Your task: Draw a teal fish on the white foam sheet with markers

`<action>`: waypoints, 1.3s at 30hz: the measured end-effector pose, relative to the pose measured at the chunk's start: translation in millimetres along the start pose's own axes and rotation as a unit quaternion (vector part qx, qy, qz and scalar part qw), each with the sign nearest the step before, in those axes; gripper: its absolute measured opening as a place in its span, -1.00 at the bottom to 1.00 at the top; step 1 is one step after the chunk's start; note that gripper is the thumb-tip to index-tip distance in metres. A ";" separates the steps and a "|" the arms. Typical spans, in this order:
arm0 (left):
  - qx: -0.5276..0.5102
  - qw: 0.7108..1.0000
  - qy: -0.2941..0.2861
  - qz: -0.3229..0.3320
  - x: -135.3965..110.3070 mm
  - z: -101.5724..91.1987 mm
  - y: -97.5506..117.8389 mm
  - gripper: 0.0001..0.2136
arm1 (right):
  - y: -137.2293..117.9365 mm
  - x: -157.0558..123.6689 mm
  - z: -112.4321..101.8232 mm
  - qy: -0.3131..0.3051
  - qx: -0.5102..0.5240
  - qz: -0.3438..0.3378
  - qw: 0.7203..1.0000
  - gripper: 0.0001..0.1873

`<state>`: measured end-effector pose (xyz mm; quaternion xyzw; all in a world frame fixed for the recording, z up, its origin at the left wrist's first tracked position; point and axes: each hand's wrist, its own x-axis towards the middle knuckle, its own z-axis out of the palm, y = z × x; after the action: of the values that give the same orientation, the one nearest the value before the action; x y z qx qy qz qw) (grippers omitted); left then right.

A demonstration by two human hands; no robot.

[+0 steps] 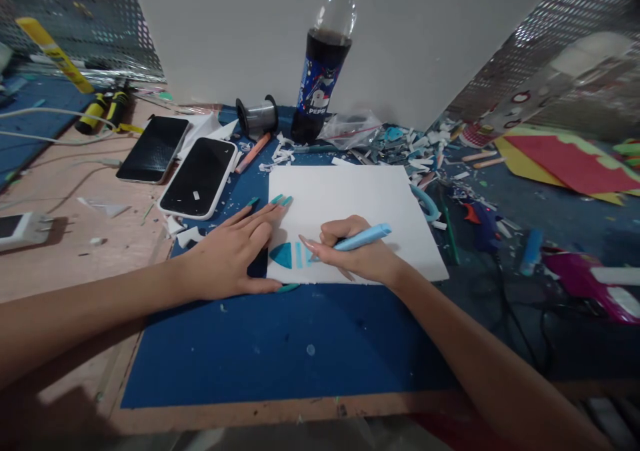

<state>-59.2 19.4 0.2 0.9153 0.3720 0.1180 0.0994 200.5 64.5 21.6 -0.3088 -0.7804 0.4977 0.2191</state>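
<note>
A white sheet of paper (pixel 350 194) lies on a blue mat (pixel 270 351). My right hand (pixel 357 247) is closed around a light blue marker (pixel 367 236), its tip end low over the left part of the sheet. Beside the tip are pale blue stripes and a darker teal pointed shape (pixel 281 255) coloured on the paper. My left hand (pixel 235 251) lies flat with fingers spread at the sheet's left edge, its long teal nails touching or overlapping the paper. Whether the marker's tip touches the paper is hidden by my fingers.
Two phones (pixel 199 179) lie at the left, near a wire spool (pixel 257 116). A cola bottle (pixel 323 71) stands behind the sheet. Paper scraps (pixel 420 147) pile along the back. At right are a glue gun (pixel 484 224), coloured paper (pixel 570 164) and a magenta tool (pixel 590 281).
</note>
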 end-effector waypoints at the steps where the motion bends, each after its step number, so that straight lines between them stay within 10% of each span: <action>1: -0.001 1.000 -0.001 -0.001 0.0 0.1 0.1 -0.45 | 0.4 0.0 0.3 -0.002 0.002 0.001 1.000 -0.52; 39: -0.021 1.000 -0.005 -0.005 -0.4 0.4 -1.2 -0.42 | -4.8 1.5 2.9 0.047 -0.025 0.006 0.999 -0.49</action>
<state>-60.2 19.9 -0.6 0.9118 0.3733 0.1208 0.1214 196.3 62.2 24.8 -0.3419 -0.7795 0.4641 0.2451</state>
